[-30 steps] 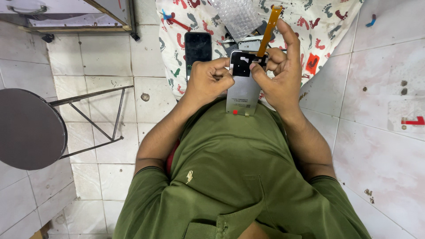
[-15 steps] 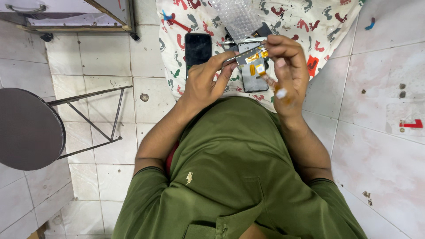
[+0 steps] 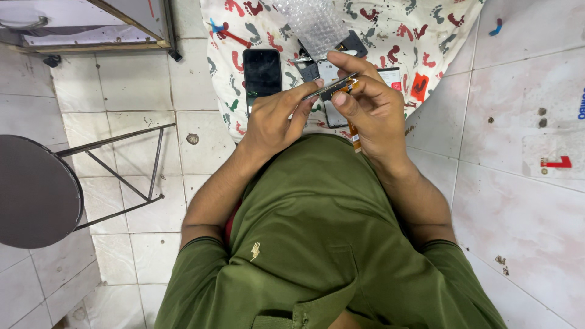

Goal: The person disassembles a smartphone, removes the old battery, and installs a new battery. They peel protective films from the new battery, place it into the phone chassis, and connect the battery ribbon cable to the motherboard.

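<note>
At far left a round dark stool (image 3: 33,192) with thin metal legs stands on the white tiled floor (image 3: 122,79). Further right, a black phone (image 3: 262,72) lies face up on a white cloth printed with coloured footprints (image 3: 390,24), just beside the left hand (image 3: 274,122). That hand has its fingers closed on the near edge of a thin phone panel (image 3: 332,87), held edge-on above the cloth. The right hand (image 3: 372,106) pinches the same panel from the other side, thumb and fingers together; an orange flex ribbon (image 3: 354,135) hangs below it. A sheet of bubble wrap (image 3: 314,24) lies beyond the 2 hands.
</note>
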